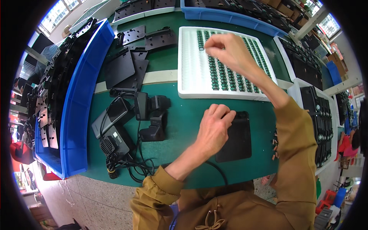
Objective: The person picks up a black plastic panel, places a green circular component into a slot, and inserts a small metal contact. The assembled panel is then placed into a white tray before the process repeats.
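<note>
My right hand (230, 50) is above a white foam tray (188, 90). Its thumb and forefinger are pinched at a small part with a round end (201, 49), at the near end of a short row. Small green circuit boards (232, 81) stand in several rows across the tray's middle and right. Nearer me, my left hand (214, 128) is closed over the upper left edge of a flat black panel (235, 143) lying on the green table. The curled fingers hide that corner, and the thumb does not show.
Left of my hands lie black devices (115, 115) with tangled cables (134, 166). Behind them are loose black panels (120, 69). A long blue bin (76, 103) of black parts borders the left side; another blue bin (230, 17) is at the back. White trays (327, 163) of black panels line the right.
</note>
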Motion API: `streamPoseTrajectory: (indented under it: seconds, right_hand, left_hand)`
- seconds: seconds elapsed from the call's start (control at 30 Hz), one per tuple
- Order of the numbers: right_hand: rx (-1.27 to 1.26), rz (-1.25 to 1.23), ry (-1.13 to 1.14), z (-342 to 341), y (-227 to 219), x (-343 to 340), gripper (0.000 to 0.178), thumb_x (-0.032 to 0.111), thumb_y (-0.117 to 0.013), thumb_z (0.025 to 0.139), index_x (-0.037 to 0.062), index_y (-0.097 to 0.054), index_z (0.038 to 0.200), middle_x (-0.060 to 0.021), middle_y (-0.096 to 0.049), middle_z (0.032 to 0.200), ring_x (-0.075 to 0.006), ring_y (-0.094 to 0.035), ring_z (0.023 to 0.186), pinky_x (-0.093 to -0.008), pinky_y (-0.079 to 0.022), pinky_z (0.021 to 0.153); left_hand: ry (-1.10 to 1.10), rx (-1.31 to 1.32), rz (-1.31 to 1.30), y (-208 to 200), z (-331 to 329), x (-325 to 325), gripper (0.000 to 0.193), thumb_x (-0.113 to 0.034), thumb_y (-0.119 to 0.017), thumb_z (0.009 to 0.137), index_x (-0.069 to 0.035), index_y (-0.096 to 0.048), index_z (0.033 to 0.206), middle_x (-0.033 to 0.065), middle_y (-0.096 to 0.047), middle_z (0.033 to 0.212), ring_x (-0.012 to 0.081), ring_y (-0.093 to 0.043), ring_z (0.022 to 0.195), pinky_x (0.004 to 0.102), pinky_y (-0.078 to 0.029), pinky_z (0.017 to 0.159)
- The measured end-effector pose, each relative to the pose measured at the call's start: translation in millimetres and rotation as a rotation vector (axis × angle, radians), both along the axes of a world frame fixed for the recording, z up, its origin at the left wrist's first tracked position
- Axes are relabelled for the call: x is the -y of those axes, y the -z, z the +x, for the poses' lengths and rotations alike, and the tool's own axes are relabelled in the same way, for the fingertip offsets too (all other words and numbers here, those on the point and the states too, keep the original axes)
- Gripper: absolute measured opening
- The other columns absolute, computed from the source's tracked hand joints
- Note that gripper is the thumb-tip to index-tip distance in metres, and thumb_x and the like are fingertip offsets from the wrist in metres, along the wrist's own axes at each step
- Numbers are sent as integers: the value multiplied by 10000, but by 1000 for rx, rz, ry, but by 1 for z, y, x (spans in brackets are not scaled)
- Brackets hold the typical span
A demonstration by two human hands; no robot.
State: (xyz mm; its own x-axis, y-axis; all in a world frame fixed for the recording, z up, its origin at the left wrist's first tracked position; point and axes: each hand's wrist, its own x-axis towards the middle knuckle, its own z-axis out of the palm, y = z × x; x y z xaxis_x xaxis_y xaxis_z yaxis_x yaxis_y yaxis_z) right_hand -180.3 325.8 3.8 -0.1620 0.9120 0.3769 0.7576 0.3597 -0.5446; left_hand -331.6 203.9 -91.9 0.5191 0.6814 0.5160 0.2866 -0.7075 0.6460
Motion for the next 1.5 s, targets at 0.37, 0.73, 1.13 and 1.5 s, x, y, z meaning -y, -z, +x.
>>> streamPoseTrajectory:
  seconds: [0.37, 0.73, 1.13, 1.5]
  right_hand:
    - [379, 22, 177, -6, 52, -74, 88, 36, -675, 751, 20, -708, 831, -134, -706, 859, -305, -684, 816, -426, -528, 733]
    - [8, 102, 149, 29, 51, -78, 141, 103, -702, 815, -4, -720, 904, -109, -717, 803, -203, -675, 738, -346, -512, 690]
    - [-471, -579, 18, 44, 3, 133, 256, 18, -629, 827, -71, -705, 1055, -66, -680, 825, -96, -619, 762, -246, -504, 688]
    - [-450, -463, 177, 52, 44, 168, 161, 8, -668, 856, -62, -691, 999, -116, -713, 851, -153, -668, 810, -289, -524, 733]
  left_hand:
    - [11, -64, -42, -6, -4, 6, 364, 78, -646, 713, 7, -659, 1070, 115, -581, 1028, 303, -544, 962, 397, -465, 821]
    - [51, -8, -21, -8, 7, -1, 357, 57, -678, 701, 12, -670, 1055, 113, -587, 1003, 308, -553, 947, 411, -454, 821]
    - [20, -67, -26, -10, 0, 1, 404, 99, -697, 694, 4, -681, 1087, 111, -618, 992, 316, -578, 925, 397, -497, 806]
    - [13, -81, -23, -11, 3, 2, 378, 89, -706, 719, -11, -697, 1084, 113, -639, 996, 314, -589, 926, 389, -501, 804]
